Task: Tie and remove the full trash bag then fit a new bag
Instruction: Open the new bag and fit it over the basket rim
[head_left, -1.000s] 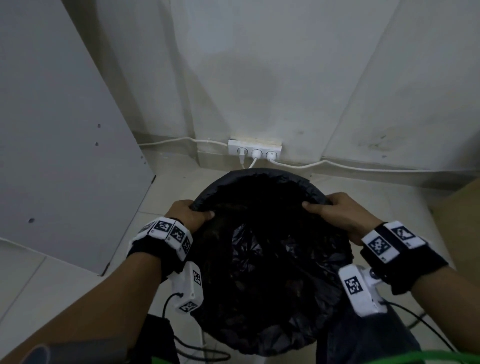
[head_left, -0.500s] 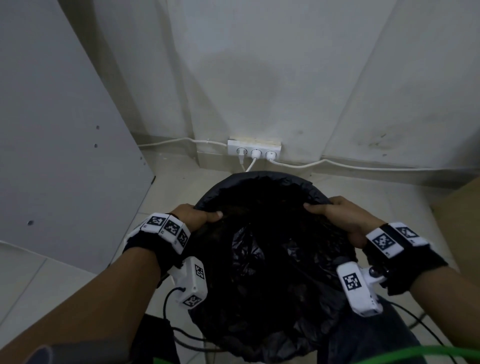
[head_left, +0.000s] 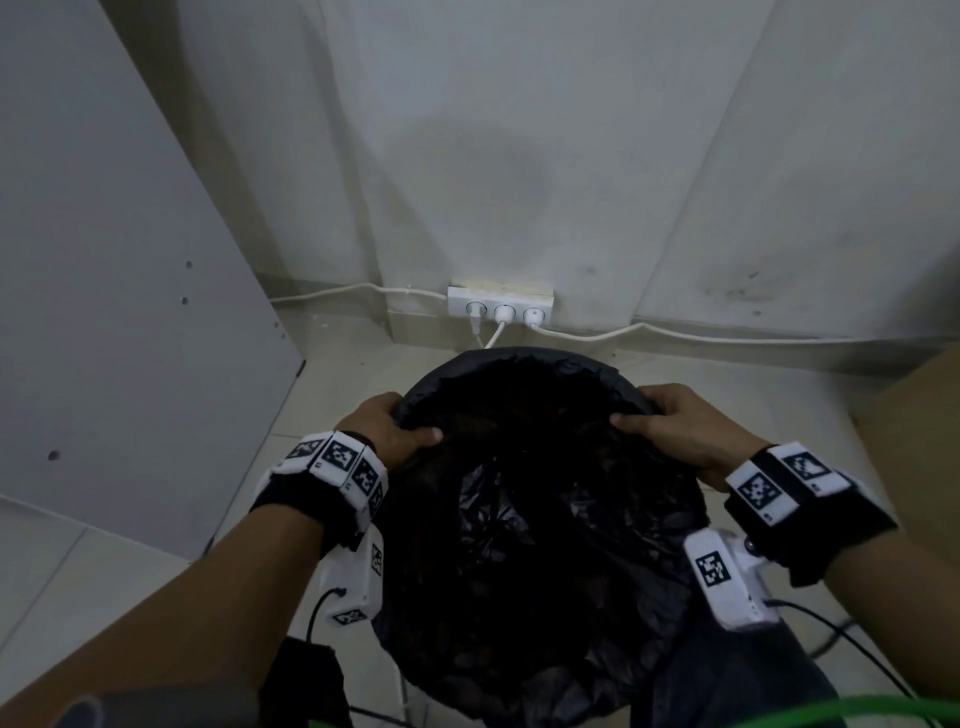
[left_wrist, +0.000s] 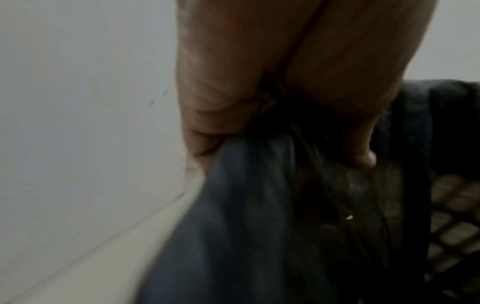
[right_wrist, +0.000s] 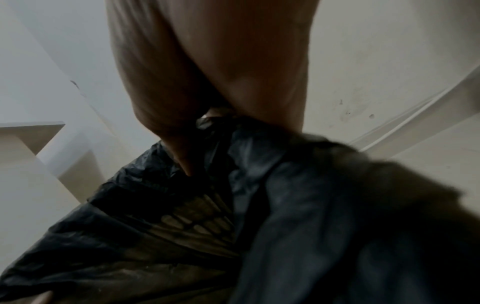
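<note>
A black trash bag (head_left: 519, 519) lines a round bin on the floor in the head view, its mouth spread wide. My left hand (head_left: 395, 428) grips the bag's edge at the left of the rim, thumb inside. On the right of the rim my right hand (head_left: 675, 423) grips the edge the same way. Seen from the left wrist, my left hand (left_wrist: 259, 102) pinches the dark plastic (left_wrist: 246, 205). In the right wrist view my right hand (right_wrist: 207, 92) holds a fold of the bag (right_wrist: 298, 205) above the bin's mesh wall (right_wrist: 197, 222). The bag's contents are too dark to make out.
A white power strip (head_left: 500, 306) with plugged cables sits at the wall base right behind the bin. A grey panel (head_left: 119, 312) stands on the left. A brown cardboard surface (head_left: 924, 415) lies at the right. Cables and a green cord (head_left: 779, 714) run near my legs.
Both hands have kept their grip on the bag's edge and drawn it slightly inward, the thumbs moving a little toward the middle of the opening.
</note>
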